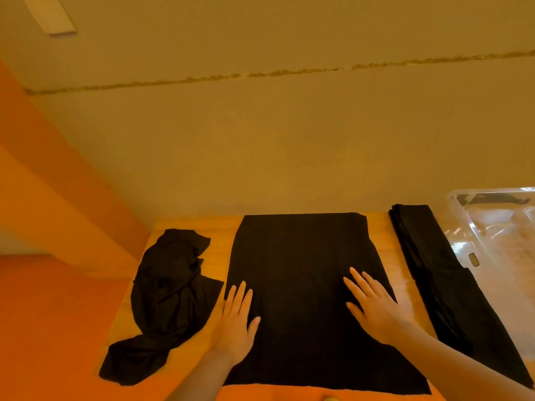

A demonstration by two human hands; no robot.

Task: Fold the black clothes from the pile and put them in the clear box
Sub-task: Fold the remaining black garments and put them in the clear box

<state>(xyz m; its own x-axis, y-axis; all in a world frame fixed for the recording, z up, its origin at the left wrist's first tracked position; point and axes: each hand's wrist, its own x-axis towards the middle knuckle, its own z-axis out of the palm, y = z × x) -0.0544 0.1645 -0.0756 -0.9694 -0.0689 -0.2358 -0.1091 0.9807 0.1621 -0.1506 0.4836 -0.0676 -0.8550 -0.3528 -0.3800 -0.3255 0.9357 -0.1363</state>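
Three black garments (307,285) on table (376,224), one clear box (498,235), two hands (236,322) spread flat

Matt black cloth garment (304,270), smooth wood table (185,227), glossy clear plastic box (498,227).

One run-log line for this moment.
step: flattening spread garment | left hand: flat | right hand: flat | pile: left | folded piece: beside clear box
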